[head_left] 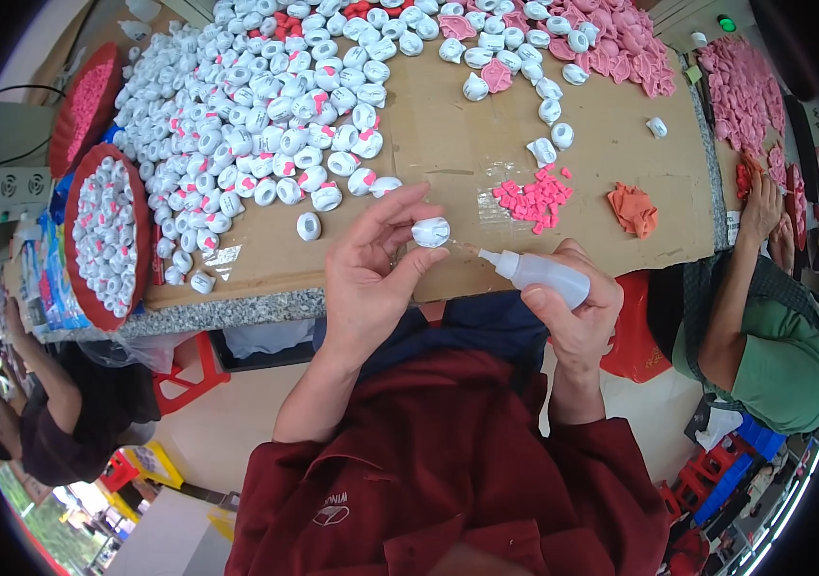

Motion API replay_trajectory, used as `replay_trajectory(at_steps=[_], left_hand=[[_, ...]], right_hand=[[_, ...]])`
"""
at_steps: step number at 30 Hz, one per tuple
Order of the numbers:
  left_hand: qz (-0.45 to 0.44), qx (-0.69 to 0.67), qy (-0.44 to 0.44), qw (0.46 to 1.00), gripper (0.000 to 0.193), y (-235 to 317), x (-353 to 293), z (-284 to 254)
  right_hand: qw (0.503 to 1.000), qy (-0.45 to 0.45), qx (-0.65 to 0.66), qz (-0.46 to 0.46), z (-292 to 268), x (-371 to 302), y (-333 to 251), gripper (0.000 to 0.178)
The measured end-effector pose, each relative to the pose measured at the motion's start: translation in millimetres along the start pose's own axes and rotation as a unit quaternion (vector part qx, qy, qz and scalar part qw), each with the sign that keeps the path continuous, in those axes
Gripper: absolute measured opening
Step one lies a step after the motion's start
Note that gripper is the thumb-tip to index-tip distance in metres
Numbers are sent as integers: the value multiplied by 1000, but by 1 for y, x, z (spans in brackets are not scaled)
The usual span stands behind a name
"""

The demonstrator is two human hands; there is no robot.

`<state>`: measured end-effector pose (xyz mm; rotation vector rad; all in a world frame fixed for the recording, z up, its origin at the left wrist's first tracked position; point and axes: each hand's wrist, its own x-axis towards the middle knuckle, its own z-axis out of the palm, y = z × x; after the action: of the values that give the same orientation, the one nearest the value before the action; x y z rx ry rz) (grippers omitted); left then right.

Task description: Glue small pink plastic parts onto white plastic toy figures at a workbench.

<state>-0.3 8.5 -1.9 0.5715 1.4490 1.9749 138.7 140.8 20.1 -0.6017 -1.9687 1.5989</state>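
A crowded workshop, seen from above: a cardboard-covered surface (448, 144) with a speckled stone edge, other people seated at its left and right ends.

Nearest, the person's red sleeves come up from the lower edge. The left hand (366, 278) is raised just off the near edge of the surface, palm turned inward, its fingers (400, 213) pinching a small white cap-shaped piece (430, 231) between thumb and fingertips. The piece looks light, hollow and stiff, probably plastic; a pinch at its rim suits it, since it seems small enough to slip away. The right hand (577, 312) is wrapped closed around a small white squeeze bottle (539, 272), the thumb lying along its side and the thin nozzle aimed left, its tip just beside the piece. The bottle looks soft-walled, best held round the middle so a squeeze can be dosed gently.

Beyond the hands lie a little pile of pink bits (534, 200) and a crumpled orange scrap (633, 209). Farther off, a wide heap of white pieces with pink marks (275, 106) covers the far left, with two red bowls (83, 245) at the left and pink flower-like parts (620, 43) far right.
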Motion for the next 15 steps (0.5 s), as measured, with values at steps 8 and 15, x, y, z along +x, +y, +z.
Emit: replay_trajectory(at_steps=[8,15], left_hand=[[-45,-29,17,998,43,2,-19,-7],[-3,39,44,998,30,-5,-26,-11]], right_hand=[[991,20,112,68,19,12,3,37],[978,3,-154,-142,51,36,24,30]])
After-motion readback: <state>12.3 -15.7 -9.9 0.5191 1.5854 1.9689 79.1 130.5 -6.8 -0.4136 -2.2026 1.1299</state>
